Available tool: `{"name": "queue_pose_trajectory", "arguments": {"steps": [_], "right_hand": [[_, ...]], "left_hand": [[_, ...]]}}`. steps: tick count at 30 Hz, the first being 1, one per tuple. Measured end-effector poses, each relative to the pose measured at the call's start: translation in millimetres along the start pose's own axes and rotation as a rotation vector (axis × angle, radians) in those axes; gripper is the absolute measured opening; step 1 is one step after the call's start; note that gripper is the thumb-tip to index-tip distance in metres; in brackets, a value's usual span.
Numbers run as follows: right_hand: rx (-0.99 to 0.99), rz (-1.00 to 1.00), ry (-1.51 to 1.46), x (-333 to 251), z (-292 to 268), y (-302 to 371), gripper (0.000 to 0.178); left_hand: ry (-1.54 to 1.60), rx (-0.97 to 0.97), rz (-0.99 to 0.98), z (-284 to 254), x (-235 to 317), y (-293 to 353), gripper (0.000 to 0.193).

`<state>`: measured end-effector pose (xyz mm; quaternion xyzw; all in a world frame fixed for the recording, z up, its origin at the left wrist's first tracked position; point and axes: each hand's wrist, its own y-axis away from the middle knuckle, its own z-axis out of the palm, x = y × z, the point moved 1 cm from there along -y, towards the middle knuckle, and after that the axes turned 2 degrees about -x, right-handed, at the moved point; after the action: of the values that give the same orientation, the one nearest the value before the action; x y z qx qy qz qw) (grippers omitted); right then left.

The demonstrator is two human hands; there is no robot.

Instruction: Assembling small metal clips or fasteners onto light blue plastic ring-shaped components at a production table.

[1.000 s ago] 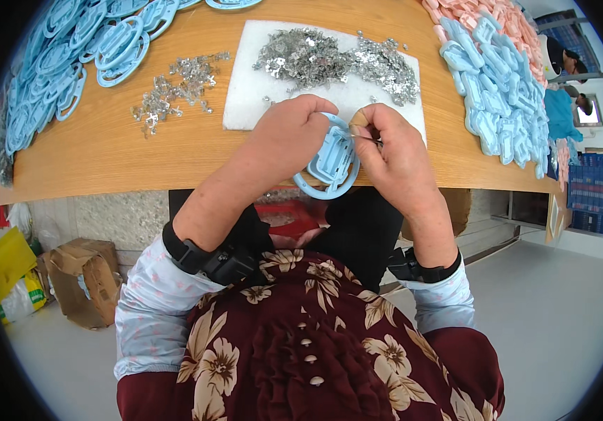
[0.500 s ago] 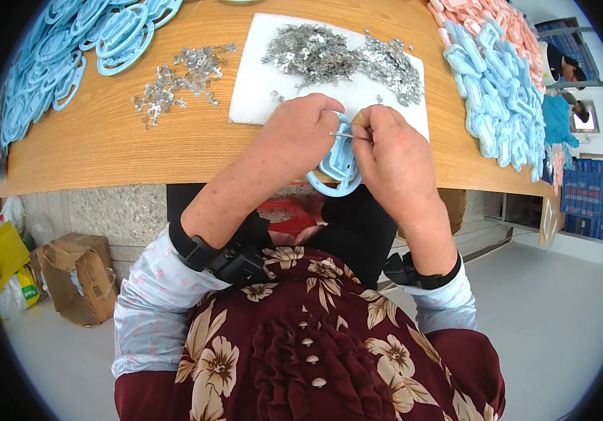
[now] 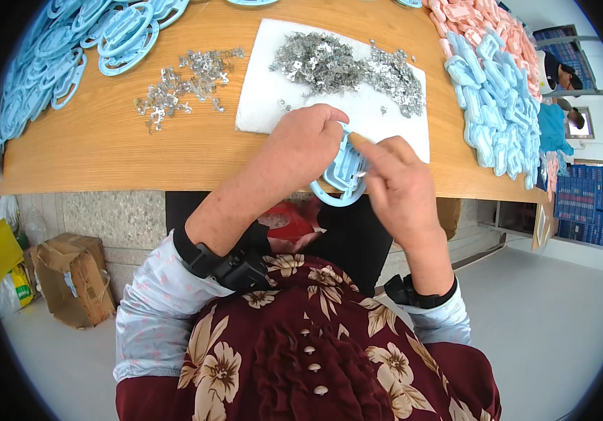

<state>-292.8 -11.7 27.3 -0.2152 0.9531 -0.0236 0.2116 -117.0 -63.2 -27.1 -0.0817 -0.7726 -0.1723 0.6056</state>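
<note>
My left hand (image 3: 308, 140) is closed on the upper end of a light-blue oval plastic frame (image 3: 343, 199), which hangs tilted at the table's front edge. My right hand (image 3: 401, 186) is curled at the frame's right side, with its index finger reaching to the frame's upper part. A shiny bit of a thin metal tool (image 3: 362, 174) shows under the right fingers; most of it is hidden in the hand. Beyond the hands, small metal clips (image 3: 322, 63) lie heaped on a white foam sheet (image 3: 254, 105).
More loose metal clips (image 3: 191, 81) lie on the wooden table (image 3: 105, 154). Blue oval frames (image 3: 49, 70) are piled at the left. At the right are blue plastic parts (image 3: 501, 105) and pink ones (image 3: 484, 28). A cardboard box (image 3: 73, 281) stands on the floor at left.
The thin metal tool, earlier lying level across the frame's top, is now mostly hidden. My right hand has moved down, its index finger now stretched out. My left hand keeps hold of the frame.
</note>
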Motion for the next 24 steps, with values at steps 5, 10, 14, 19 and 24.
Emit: {"name": "queue_pose_trajectory", "arguments": {"steps": [5, 10, 14, 19, 24], "right_hand": [[0.029, 0.281, -0.216, 8.6, -14.4, -1.4, 0.020], [-0.078, 0.144, 0.094, 3.0, -14.2, 2.8, 0.018], [-0.009, 0.042, 0.214, 1.8, -10.6, 4.2, 0.027], [-0.062, 0.017, 0.277, 1.8, -14.7, 2.2, 0.035], [-0.049, -0.087, 0.452, -3.5, -19.1, -2.2, 0.033]], "left_hand": [[-0.020, 0.017, 0.004, 0.2, 1.9, 1.5, 0.037], [-0.056, 0.044, 0.041, 1.9, 1.9, 2.1, 0.036], [-0.063, 0.058, 0.058, 4.2, -0.8, 0.6, 0.035], [-0.077, 0.064, 0.062, 5.0, -3.5, -0.3, 0.035], [-0.101, 0.069, 0.086, 5.5, -4.7, -1.2, 0.035]]}}
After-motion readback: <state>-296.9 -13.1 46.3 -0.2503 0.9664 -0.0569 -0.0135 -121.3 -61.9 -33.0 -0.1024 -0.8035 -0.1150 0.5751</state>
